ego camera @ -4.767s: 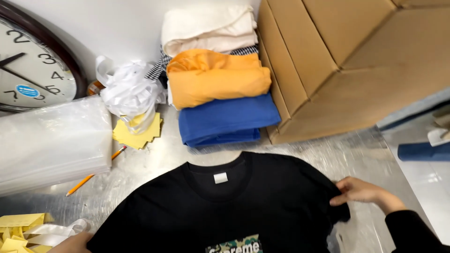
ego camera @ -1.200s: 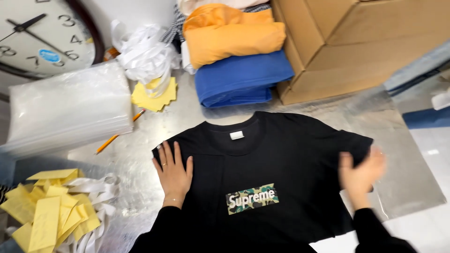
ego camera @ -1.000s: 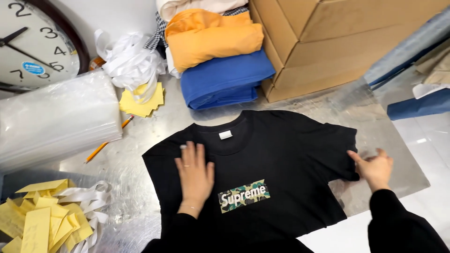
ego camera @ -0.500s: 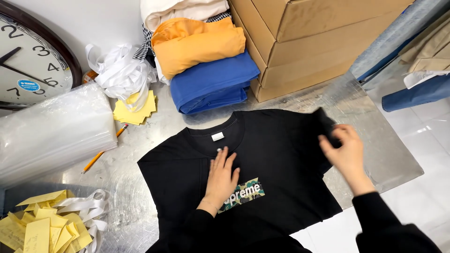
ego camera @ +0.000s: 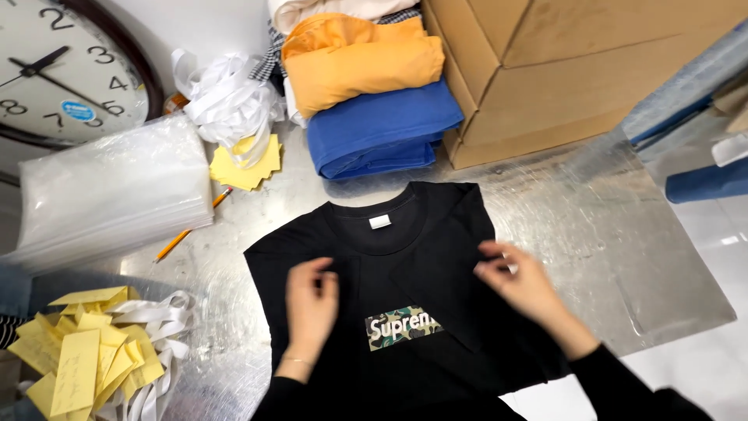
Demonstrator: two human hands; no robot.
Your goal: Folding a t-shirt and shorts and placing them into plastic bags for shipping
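Black T-shirt flat, camouflage chest patch, right side folded inward | right hand pinching the folded edge | left hand loosely curled, resting beside patch

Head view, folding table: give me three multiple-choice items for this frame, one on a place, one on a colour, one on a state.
1. Where does the pencil lie?
A. on the shirt
B. beside the stack of clear bags
C. inside the box

2. What colour is the folded garment directly under the orange one?
A. blue
B. green
C. red

3. How is the black T-shirt lying?
A. rolled up
B. fully spread
C. one side folded over the front

Answers: 1 B, it sticks out from the bags' edge. 2 A, the blue garment sits beneath. 3 C, the flap under the right hand partly covers the chest print; the left hand rests on the front.
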